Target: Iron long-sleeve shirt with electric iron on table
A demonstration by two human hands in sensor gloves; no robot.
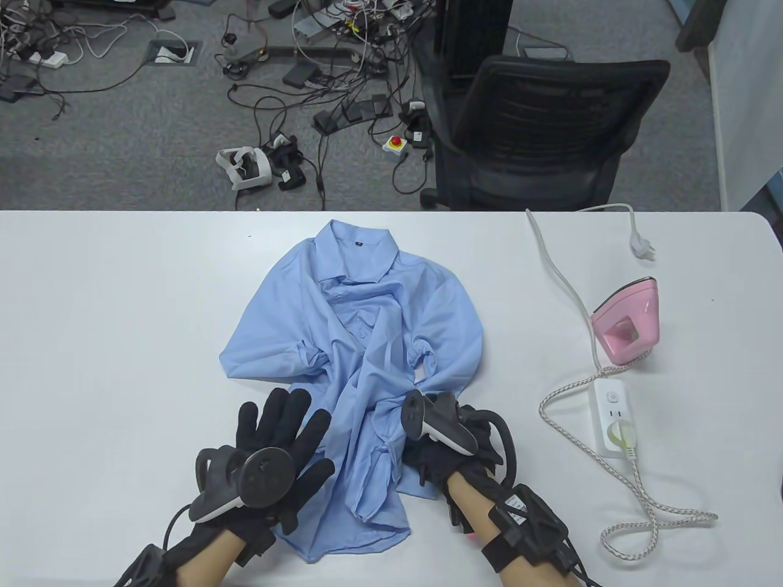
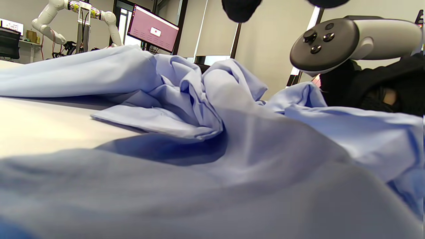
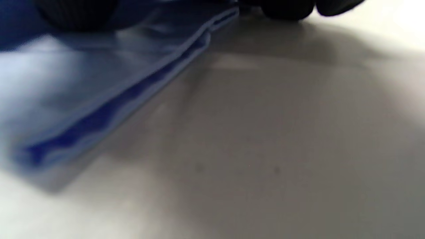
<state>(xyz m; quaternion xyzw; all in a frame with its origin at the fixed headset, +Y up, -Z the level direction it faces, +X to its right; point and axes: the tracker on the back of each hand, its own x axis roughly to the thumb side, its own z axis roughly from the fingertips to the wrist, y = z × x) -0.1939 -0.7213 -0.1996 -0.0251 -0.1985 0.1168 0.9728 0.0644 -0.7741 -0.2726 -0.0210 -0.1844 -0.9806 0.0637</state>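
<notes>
A crumpled light-blue long-sleeve shirt [image 1: 367, 318] lies in the middle of the white table [image 1: 110, 306], collar at the far side, sleeves folded across the front. My left hand [image 1: 287, 428] lies open with fingers spread, over the shirt's lower left part. My right hand [image 1: 440, 452] is at the shirt's lower right edge, its fingers hidden under the tracker. In the right wrist view dark fingertips [image 3: 285, 10] sit at the shirt's hem [image 3: 83, 93]. The pink iron [image 1: 627, 324] stands on the table at the right, away from both hands. The left wrist view shows shirt folds [image 2: 212, 132] up close.
A white power strip [image 1: 613, 425] with a braided cord plugged in lies near the iron. A loose white plug [image 1: 642, 247] lies at the far right edge. A black office chair [image 1: 538, 134] stands behind the table. Cables cover the floor.
</notes>
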